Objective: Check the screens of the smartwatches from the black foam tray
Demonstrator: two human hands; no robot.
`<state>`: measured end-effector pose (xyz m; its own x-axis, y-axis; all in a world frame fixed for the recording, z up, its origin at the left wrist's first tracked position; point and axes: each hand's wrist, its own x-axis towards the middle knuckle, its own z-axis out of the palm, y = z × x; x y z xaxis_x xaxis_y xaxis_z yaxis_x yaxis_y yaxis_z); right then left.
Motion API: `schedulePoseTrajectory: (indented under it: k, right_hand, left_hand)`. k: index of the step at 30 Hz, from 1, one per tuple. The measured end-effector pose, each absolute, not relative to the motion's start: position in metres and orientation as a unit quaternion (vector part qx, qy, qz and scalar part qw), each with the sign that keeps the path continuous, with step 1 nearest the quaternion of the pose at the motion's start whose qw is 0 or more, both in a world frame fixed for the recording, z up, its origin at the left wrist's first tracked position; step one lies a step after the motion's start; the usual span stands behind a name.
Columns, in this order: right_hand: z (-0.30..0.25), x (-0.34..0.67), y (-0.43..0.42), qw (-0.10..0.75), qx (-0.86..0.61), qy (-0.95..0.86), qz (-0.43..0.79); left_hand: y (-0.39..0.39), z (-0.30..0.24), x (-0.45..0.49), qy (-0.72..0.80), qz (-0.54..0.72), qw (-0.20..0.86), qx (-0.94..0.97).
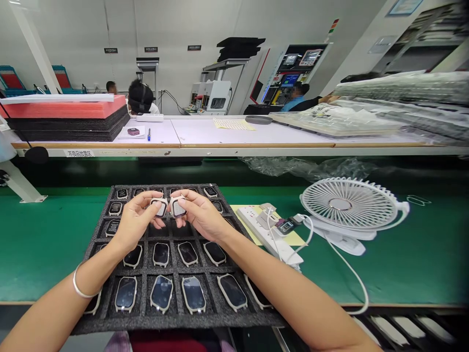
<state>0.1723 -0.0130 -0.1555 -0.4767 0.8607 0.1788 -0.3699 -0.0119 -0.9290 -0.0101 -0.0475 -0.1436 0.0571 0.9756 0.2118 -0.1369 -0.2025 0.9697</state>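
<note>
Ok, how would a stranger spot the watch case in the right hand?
At the green workbench, find the dark gridded tray. Above it, the right hand holds a watch case. Pale-faced, unlike the dark watches below, it sits right of its lookalike in the left hand.

**An electronics factory floor**

A green-topped workbench (421,274) carries, across its front edge, a black foam tray (176,321) with rows of watch cases (161,293). Along its rear runs a raised shelf (205,132) with a printed Chinese label (79,153) and, at its left end, stacked foam sheets (69,113). Beyond it, co-workers (141,98) are near benchtop machines (220,95) and a control cabinet (284,63) with lit screens (290,80), a signal light (333,26) by its top corner.
</note>
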Motion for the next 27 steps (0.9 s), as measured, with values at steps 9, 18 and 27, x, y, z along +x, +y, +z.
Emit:
schedulePoseTrajectory:
  k: [9, 18, 27]
  right_hand:
    - [-0.1547, 0.1732, -0.0134, 0.47, -0.219, -0.533, 0.669]
    - [-0.1532, 0.1729, -0.014, 0.475, -0.211, -0.542, 0.66]
    - [-0.1531, 0.174, -0.0145, 0.468, -0.222, -0.533, 0.669]
  left_hand:
    - [-0.0468, -0.1447, -0.0101, 0.38, 0.574, 0.481, 0.543]
    - [-0.0476, -0.1431, -0.0094, 0.374, 0.571, 0.484, 0.547]
    - [-0.049, -0.1413, -0.0084, 0.393, 0.563, 0.471, 0.553]
